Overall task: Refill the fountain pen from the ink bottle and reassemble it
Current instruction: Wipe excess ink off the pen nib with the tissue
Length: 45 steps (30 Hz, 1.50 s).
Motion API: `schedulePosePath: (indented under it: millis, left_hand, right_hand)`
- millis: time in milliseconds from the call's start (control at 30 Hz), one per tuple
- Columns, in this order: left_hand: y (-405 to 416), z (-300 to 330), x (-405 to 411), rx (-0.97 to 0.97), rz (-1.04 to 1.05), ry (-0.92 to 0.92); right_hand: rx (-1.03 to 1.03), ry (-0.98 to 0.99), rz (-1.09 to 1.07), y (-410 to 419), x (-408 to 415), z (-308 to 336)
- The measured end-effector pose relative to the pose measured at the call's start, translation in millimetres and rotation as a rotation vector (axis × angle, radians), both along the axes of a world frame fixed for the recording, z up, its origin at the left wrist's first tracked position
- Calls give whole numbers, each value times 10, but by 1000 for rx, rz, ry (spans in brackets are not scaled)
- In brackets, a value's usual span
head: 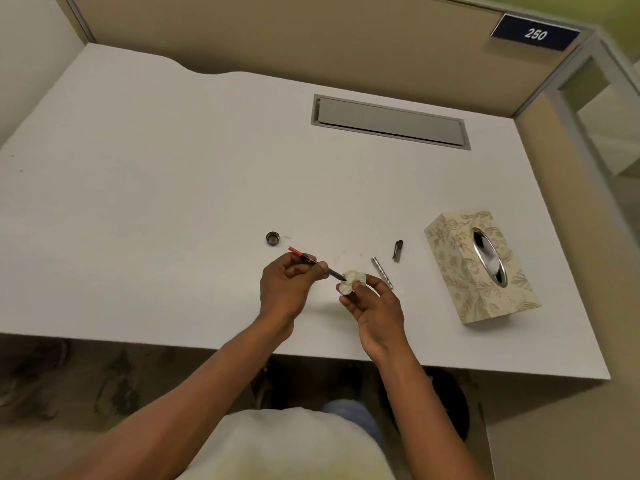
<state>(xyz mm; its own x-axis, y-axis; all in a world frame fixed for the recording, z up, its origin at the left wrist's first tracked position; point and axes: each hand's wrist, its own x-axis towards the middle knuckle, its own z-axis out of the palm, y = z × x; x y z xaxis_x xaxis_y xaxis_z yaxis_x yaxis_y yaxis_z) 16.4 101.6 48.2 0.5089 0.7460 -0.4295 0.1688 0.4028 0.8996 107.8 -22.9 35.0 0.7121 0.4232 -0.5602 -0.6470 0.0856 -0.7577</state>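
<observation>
Wiping the filled pen, seen from the head camera. At the lower centre of the frame the pen section [313,263], a thin dark part with a red-tipped rear end pointing to the upper left, is pinched between thumb and curled fingers of the left hand [287,289]; its nib end is buried in a crumpled tissue [352,280], which is held in the curled fingertips of the right hand [375,306]; both hands are raised just above the desk [138,168]. The step is judged to be the cleaning of surplus ink from the nib before reassembly; it is best done by a light squeeze of the tissue and a slow turn of the section, so that the nib is blotted, not bent; the red end should not be pressed, lest ink be driven out. Just right of the hands lies the silver barrel [381,271], and beyond it a small dark cap [398,251]; the round bottle lid [273,238] lies to the upper left of the hands; the ink bottle itself cannot be seen. A patterned tissue box [450,271] stands at the right of the frame.
</observation>
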Motion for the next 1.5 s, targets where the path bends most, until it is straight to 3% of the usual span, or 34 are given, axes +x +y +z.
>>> schedulePosePath:
  millis: [400, 1500]
  left_hand:
    - [-138, 21, 119, 16, -12, 14]
    - [-1085, 3, 618, -12, -132, 72]
  right_hand:
    - [115, 47, -38, -221, 112, 26]
    - [92, 32, -190, -1336, 419, -30]
